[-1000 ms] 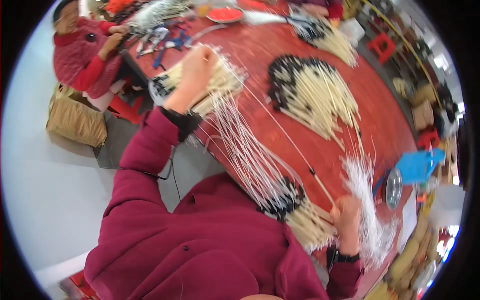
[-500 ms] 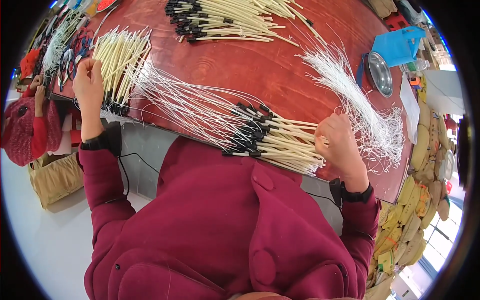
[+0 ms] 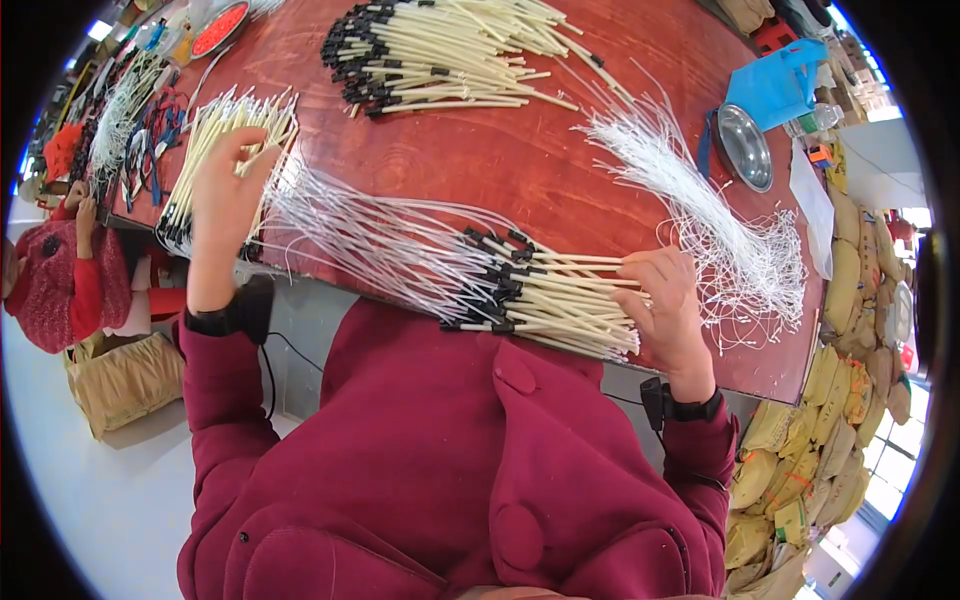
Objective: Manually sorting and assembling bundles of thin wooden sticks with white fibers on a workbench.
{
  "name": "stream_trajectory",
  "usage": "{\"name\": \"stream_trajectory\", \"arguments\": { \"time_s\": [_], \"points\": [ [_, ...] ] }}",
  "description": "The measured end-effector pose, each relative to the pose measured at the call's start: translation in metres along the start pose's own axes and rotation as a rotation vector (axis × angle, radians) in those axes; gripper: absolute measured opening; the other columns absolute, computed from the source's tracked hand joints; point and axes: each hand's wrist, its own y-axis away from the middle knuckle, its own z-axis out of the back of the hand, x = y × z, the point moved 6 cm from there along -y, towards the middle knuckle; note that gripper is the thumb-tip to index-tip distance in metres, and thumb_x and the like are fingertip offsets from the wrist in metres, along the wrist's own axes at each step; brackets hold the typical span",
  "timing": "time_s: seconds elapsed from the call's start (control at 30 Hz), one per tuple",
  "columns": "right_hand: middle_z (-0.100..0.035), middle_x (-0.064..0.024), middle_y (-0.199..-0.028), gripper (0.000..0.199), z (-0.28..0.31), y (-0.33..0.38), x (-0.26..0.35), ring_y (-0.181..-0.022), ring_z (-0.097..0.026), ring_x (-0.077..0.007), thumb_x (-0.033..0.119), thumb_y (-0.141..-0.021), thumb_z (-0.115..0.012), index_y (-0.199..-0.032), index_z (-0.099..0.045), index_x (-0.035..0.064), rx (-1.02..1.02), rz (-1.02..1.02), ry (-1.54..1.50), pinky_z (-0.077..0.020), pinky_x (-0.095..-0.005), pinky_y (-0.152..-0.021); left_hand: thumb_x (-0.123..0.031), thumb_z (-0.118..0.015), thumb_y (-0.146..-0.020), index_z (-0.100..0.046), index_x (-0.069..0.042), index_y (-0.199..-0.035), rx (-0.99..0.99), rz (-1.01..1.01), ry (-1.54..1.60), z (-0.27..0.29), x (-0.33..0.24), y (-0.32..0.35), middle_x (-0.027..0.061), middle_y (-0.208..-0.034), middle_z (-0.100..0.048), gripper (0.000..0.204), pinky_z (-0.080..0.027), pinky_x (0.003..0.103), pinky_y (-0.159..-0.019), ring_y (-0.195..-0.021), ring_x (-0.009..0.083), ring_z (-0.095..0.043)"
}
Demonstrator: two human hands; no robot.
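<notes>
My left hand (image 3: 225, 190) hovers at the left over a pile of pale cream sticks (image 3: 205, 135) with dark ends. Its thumb and fingers are apart and nothing shows between them. White cords (image 3: 380, 225) stretch from beside that pile to the black end pieces of a second bundle of cream sticks (image 3: 570, 295) along the table's near edge. My right hand (image 3: 668, 305) is at the right ends of this bundle. Its fingers curve over the tips, with a gap between thumb and forefinger; the palm side is partly hidden.
A large heap of black-tipped sticks (image 3: 450, 55) lies at the far side of the red table (image 3: 400, 150). Loose white cords (image 3: 700, 190) spread at the right, near a metal dish (image 3: 745, 147) and a blue container (image 3: 780, 85). Another person (image 3: 75, 265) sits at left.
My left hand has moved right and its pinched fingers have parted. My right hand has shifted slightly down and left, its thumb and fingers now spread at the stick ends.
</notes>
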Motion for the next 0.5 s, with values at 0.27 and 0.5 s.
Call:
{"name": "stream_trajectory", "arguments": {
  "time_s": [0.27, 0.5],
  "points": [
    [-0.069, -0.0063, -0.102, 0.019, 0.002, 0.008, -0.008, -0.096, -0.06, -0.0278, 0.016, -0.081, -0.076, -0.095, -0.068, 0.0062, -0.08, -0.042, 0.013, -0.0433, -0.0412, -0.088, -0.015, -0.071, -0.091, -0.068, -0.003, -0.105, 0.426, -0.538, 0.2, -0.115, -0.154, -0.006, 0.0122, -0.099, -0.068, 0.019, -0.052, 0.037, -0.079, -0.094, 0.0293, -0.066],
    [-0.069, -0.0058, -0.103, 0.021, 0.0, 0.02, -0.023, -0.097, -0.06, -0.0269, 0.016, -0.082, -0.077, -0.099, -0.068, 0.0064, -0.145, -0.127, 0.034, -0.0438, -0.0405, -0.087, -0.017, -0.069, -0.089, -0.065, -0.004, -0.098, 0.638, -0.806, 0.128, -0.248, -0.251, 0.009, 0.0135, -0.097, -0.066, 0.016, -0.053, 0.044, -0.081, -0.096, 0.0348, -0.065]
  ]
}}
